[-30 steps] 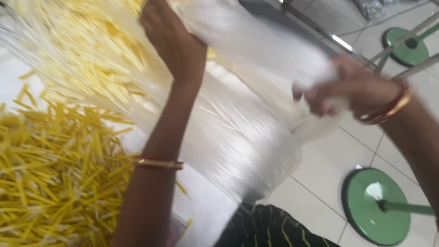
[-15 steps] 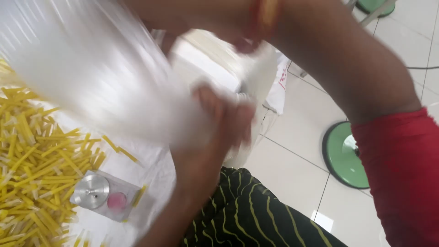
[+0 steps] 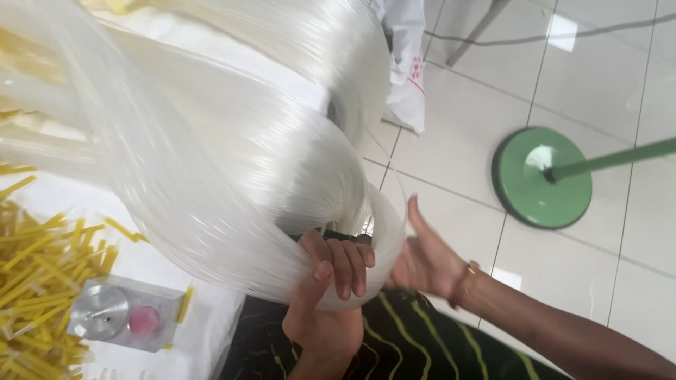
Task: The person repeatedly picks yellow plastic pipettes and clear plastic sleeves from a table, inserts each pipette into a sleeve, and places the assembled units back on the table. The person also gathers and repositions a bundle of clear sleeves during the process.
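A large looped bundle of clear filament (image 3: 232, 162) is shown draped above the white desk (image 3: 162, 271), its lower bend gripped by the closed left hand (image 3: 327, 292). The right hand (image 3: 422, 257) is held open, palm against the loop's end, grasping nothing. For a tidy hold, the strands are best kept gathered and untwisted. Nearby are seen a green stand base (image 3: 542, 179) on the floor, scattered yellow sticks (image 3: 39, 274) and a small metal block (image 3: 127, 313), on which trailing strands could catch.
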